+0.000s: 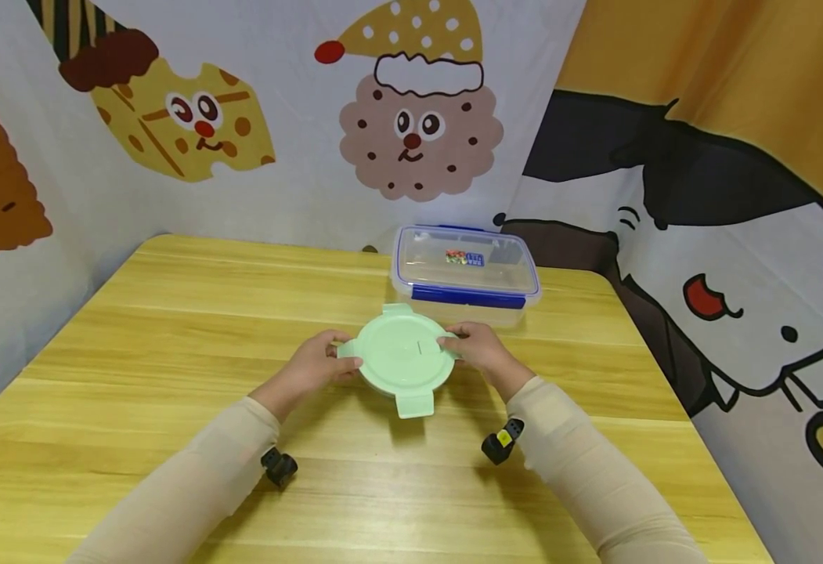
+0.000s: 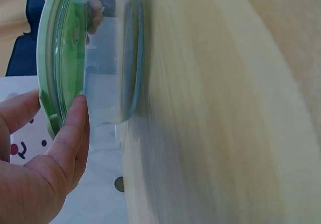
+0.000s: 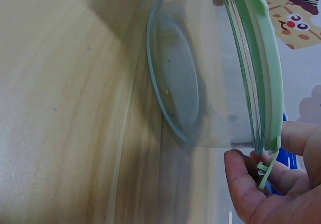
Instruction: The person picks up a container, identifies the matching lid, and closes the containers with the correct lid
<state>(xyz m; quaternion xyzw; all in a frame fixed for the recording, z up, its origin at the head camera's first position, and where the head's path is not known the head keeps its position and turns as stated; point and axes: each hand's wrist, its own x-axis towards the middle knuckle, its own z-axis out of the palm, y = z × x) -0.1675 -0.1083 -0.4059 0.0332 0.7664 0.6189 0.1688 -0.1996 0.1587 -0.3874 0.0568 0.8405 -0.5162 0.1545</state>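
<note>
A round glass food container (image 3: 210, 73) with a pale green lid (image 1: 406, 352) is between my two hands, its base close over the wooden table. The lid's side flaps stick outward, and the front flap (image 1: 415, 404) points toward me. On the left, my left hand (image 1: 318, 363) pinches the lid's edge, thumb on top and fingers (image 2: 70, 133) below the rim, against the glass. My right hand (image 1: 483, 349) grips the opposite edge, its thumb on the lid and its fingers (image 3: 243, 184) around the hanging right flap (image 3: 268, 171). The glass looks see-through, with no contents showing.
Just behind the round container stands a clear rectangular box (image 1: 466, 270) with blue clips and a label on its lid. The wooden table (image 1: 171, 313) ends at a cartoon-printed cloth (image 1: 298, 204) at the back and right. A small black camera sits at each sleeved wrist.
</note>
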